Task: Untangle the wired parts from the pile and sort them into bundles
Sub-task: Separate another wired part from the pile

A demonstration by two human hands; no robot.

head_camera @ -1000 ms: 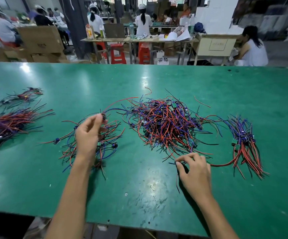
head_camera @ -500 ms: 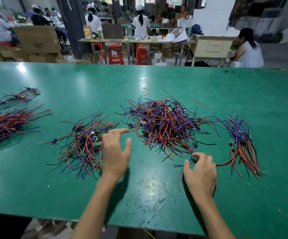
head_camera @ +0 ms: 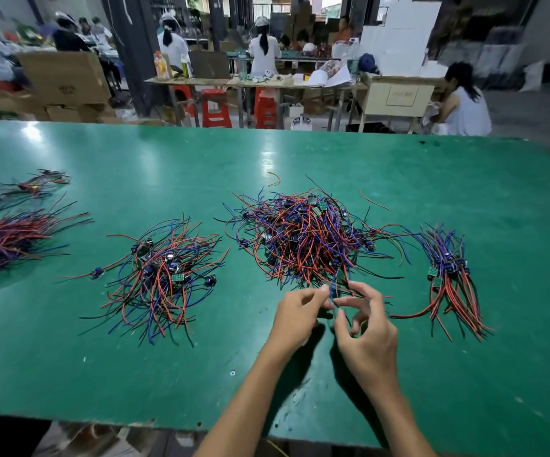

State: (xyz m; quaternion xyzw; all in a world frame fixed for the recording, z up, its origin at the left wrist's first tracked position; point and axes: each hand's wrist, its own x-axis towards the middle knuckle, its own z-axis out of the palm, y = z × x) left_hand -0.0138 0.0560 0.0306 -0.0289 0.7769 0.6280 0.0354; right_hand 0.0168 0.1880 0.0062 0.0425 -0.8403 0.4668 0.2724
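- My left hand [head_camera: 295,313] has crossed from the loose bundle [head_camera: 161,275] on the table's left half to the near side of the main pile [head_camera: 303,239], and now meets my right hand [head_camera: 364,328] there.
- Both hands are curled, fingertips pinching at thin wires [head_camera: 334,291] that trail from the pile's near fringe; I cannot tell how many strands each hand has.
- I take it the last part is dropped off and the next one is being started, with 2 hands on it so it can be teased free.
- 1.0 s ago my left hand was over that loose bundle, fingers gathered on a part; 0.5 s ago it was spread flat and travelling right.
- My right hand was already at the pile's near fringe in both earlier views, fingers bent on a strand; it has shifted slightly toward the middle.
- The pile sits mid-table, with the tidy bundle [head_camera: 448,278] toward the right edge and 2 more bundles [head_camera: 13,235] at the left edge.
- The green table [head_camera: 300,384] carries all of it; the pile looks large, so much sorting remains.
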